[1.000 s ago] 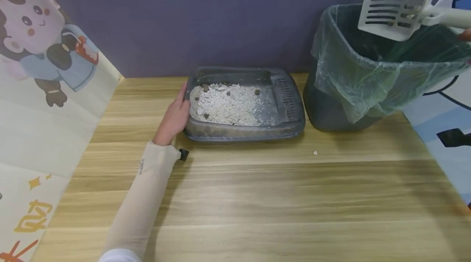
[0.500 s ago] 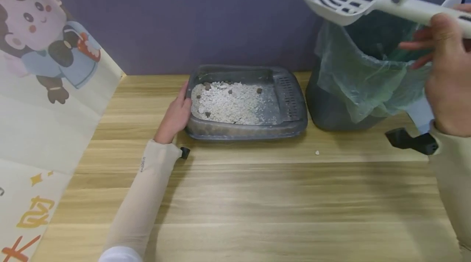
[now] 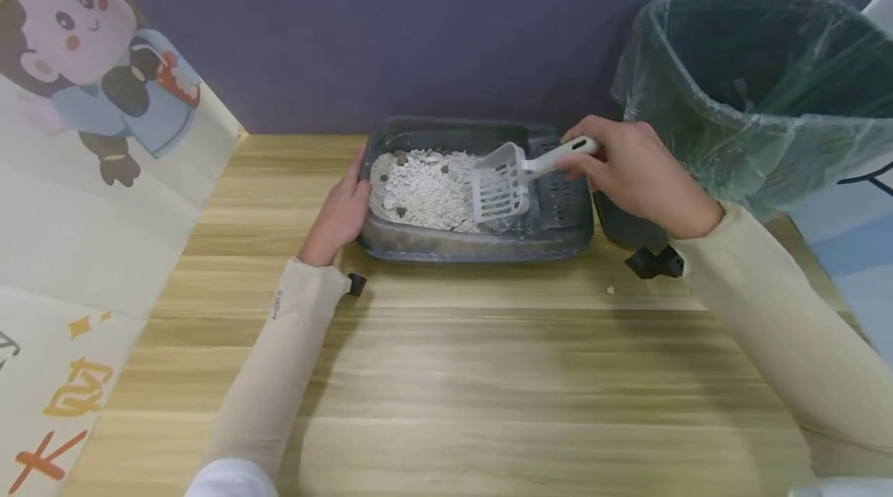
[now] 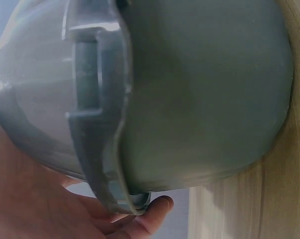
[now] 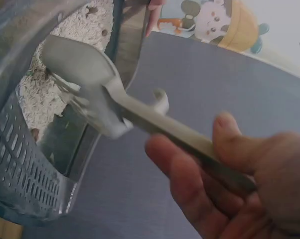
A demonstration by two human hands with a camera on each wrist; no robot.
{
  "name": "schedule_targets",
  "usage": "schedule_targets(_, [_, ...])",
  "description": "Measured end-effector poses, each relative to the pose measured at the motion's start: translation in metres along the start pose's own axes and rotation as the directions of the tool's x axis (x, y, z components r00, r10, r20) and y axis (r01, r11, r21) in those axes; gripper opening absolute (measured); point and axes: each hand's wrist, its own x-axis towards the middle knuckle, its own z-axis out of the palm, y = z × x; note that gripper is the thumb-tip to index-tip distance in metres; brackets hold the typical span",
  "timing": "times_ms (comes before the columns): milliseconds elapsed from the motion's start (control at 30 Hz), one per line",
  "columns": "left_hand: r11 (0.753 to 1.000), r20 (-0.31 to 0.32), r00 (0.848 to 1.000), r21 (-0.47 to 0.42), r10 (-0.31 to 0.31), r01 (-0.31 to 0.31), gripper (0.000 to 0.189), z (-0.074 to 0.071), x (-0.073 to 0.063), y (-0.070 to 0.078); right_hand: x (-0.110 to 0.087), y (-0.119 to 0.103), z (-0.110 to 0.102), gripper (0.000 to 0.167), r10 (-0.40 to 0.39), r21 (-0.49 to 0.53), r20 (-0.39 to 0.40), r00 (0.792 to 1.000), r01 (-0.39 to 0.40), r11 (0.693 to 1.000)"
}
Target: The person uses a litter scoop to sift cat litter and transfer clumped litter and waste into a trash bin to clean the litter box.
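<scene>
A grey litter box [image 3: 481,246] stands on the table against the wall, with pale litter [image 3: 432,191] and several dark clumps mostly in its left half. My left hand [image 3: 337,218] grips the box's left end; in the left wrist view its fingers [image 4: 157,211] curl round the rim. My right hand [image 3: 631,171] holds a white slotted litter scoop [image 3: 501,187] by its handle. The scoop's head is over the right edge of the litter, tilted, its slots facing me. Whether its tip touches the litter I cannot tell.
Right of the box stands a grey bin [image 3: 628,226] lined with a translucent green bag [image 3: 725,140], its mouth uncovered. A small white crumb [image 3: 610,290] lies on the wooden table [image 3: 502,373]. A purple wall [image 3: 391,32] rises directly behind.
The right hand has brought the scoop from above the bin leftward and down to the litter box. My left hand stays on the box's left end.
</scene>
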Motion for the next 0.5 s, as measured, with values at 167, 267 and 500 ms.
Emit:
schedule_targets(167, [1.0,-0.003,1.0,-0.004,-0.002,0.002,0.055,0.0,0.0,0.001,0.021,0.011,0.014,0.028,-0.022,0.053,0.174,0.984,0.013,0.999])
schedule_targets(267, [1.0,-0.004,1.0,-0.006,0.0,0.0,0.055,0.0,0.0,0.001,0.031,0.015,0.026,0.029,-0.008,0.086,0.277,0.961,-0.016,0.996])
schedule_targets(500, [1.0,-0.014,1.0,-0.012,-0.004,0.004,0.055,0.001,0.001,0.0,0.044,0.014,0.064,0.035,-0.012,0.049,0.407,0.913,-0.009,0.999])
